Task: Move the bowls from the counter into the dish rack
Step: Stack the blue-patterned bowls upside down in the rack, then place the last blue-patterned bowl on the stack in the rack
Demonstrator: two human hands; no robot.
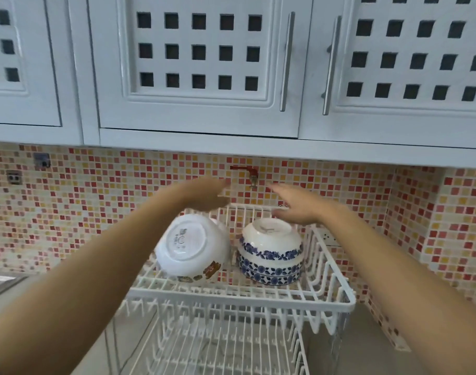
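Observation:
A white wire dish rack (326, 304) with two tiers stands on the counter. In its upper tier a white bowl with a brown flower print (190, 247) lies tilted, its base facing me. Beside it to the right, blue-and-white patterned bowls (270, 255) sit upside down, stacked. My left hand (207, 194) hovers above the white bowl, fingers apart, holding nothing. My right hand (299, 205) hovers just above the blue-patterned bowls, fingers spread, empty. Both hands are blurred.
White cabinets with grid-cut doors (199, 63) hang low above the rack. A red tap (247, 171) sticks out of the mosaic tile wall behind the hands. A steel sink edge (1, 282) lies at the left. The rack's lower tier (217, 347) holds no dishes.

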